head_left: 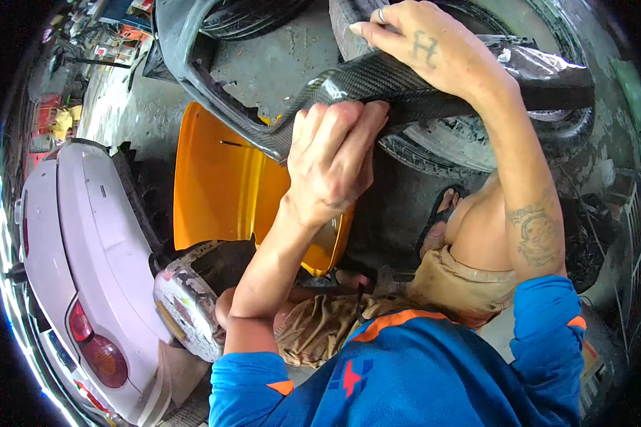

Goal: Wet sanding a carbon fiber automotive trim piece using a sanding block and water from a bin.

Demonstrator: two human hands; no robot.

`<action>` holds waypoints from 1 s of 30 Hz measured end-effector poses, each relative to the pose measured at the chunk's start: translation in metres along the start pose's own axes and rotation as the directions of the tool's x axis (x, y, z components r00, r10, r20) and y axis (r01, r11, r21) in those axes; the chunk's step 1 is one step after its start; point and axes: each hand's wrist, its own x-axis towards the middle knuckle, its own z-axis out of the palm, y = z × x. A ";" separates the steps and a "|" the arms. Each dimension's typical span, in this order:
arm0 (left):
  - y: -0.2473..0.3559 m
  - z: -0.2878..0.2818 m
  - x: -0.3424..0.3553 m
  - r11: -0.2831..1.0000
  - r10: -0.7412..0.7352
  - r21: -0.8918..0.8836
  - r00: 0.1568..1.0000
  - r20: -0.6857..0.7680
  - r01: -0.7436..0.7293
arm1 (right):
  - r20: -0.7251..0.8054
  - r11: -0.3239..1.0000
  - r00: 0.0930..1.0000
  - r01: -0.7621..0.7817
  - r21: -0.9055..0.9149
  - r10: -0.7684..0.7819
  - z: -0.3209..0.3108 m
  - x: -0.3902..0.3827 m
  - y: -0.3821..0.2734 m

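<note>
Both ends of the long glossy black carbon-fibre car trim piece (377,82) run out of view, toward 11 and 3 o'clock. Left hand (331,167) grips its lower edge, fingers curled; right hand (424,46) clamps over its top at 12 o'clock, above the orange body panel (224,185).

Clear packages, signs and screens do not show. At the near left, a battered curved white panel (185,302) carries small coloured stickers, red and yellowish, on its scuffed face. At the far left edge, red and yellow shapes (57,121) are too blurred to tell.
</note>
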 end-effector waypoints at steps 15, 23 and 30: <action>-0.005 0.003 -0.010 1.000 0.030 -0.001 0.999 -0.021 -0.030 | 0.076 0.994 0.991 -0.104 -0.031 0.106 -0.005 0.001 -0.018; -0.008 -0.002 -0.018 1.000 -0.003 -0.029 0.999 0.033 0.004 | 0.114 0.996 0.992 -0.058 0.062 0.050 0.011 0.005 0.010; -0.004 -0.005 -0.016 0.999 -0.019 -0.039 1.000 0.017 0.020 | 0.073 1.000 0.997 0.021 0.015 -0.023 0.017 0.009 0.024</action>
